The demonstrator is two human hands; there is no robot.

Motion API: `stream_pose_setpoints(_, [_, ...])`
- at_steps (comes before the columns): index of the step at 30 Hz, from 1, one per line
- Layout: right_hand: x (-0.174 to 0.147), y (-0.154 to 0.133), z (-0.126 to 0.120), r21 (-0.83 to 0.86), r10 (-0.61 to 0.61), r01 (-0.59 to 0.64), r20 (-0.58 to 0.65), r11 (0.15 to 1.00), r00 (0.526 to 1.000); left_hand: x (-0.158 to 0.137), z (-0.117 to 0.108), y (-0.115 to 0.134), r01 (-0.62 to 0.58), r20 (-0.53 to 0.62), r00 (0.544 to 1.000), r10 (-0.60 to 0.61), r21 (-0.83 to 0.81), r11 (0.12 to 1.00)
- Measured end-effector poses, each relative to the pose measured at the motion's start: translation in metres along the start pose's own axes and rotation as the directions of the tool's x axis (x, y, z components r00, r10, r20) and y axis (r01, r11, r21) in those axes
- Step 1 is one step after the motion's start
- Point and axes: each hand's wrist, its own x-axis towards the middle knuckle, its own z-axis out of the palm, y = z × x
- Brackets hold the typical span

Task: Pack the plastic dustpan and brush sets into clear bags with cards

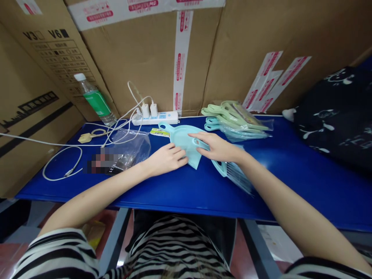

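A light-blue dustpan [181,135] lies on the blue table in front of me, its looped handle pointing away to the left. My left hand [167,159] grips the dustpan's left side with curled fingers. My right hand [217,146] is closed round the handle of a matching light-blue hand brush [219,167], partly over the dustpan. The brush's pale bristles [240,178] fan out to the lower right, under my right forearm. A yellow-green label [159,132] sits just left of the dustpan.
Bagged green and blue dustpan sets [236,120] are stacked at the back right. A power strip [157,117] with chargers and white cables, a bottle [97,100] and a clear plastic bag [136,141] occupy the left. Cardboard boxes [145,58] wall the back; a dark patterned bag [334,120] stands right.
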Motion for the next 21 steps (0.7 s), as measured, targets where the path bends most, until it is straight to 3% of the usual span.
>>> stream_pose_setpoints(4, [0.003, -0.010, 0.008, 0.040, -0.028, 0.027, 0.025, 0.999, 0.999, -0.008, -0.014, 0.016, -0.021, -0.046, 0.999, 0.018, -0.069, 0.997])
stream_pose_setpoints(9, [0.006, -0.026, 0.019, 0.136, 0.031, -0.037, 0.046, 0.990, 0.998, -0.009, -0.017, 0.038, -0.045, -0.124, 0.992, 0.023, -0.175, 0.984])
stream_pose_setpoints(13, [0.006, -0.036, 0.025, 0.181, 0.042, -0.051, 0.053, 0.982, 0.998, -0.013, -0.018, 0.038, -0.053, -0.149, 0.989, 0.017, -0.240, 0.969])
stream_pose_setpoints(15, [0.007, -0.039, 0.027, 0.162, 0.025, -0.033, 0.050, 0.986, 0.998, -0.018, -0.020, 0.029, 0.046, -0.098, 0.993, -0.069, -0.228, 0.973])
stream_pose_setpoints(17, [0.007, -0.040, 0.028, 0.130, 0.008, -0.015, 0.056, 0.991, 0.998, -0.025, -0.021, 0.016, 0.249, 0.016, 0.968, -0.249, -0.156, 0.956])
stream_pose_setpoints(19, [0.007, -0.041, 0.029, 0.105, -0.006, 0.000, 0.059, 0.994, 0.998, -0.031, -0.021, 0.003, 0.459, 0.148, 0.882, -0.448, -0.049, 0.887])
stream_pose_setpoints(21, [0.006, -0.041, 0.029, 0.083, -0.017, 0.013, 0.050, 0.996, 0.999, -0.036, -0.019, -0.007, 0.581, 0.253, 0.782, -0.569, 0.034, 0.814])
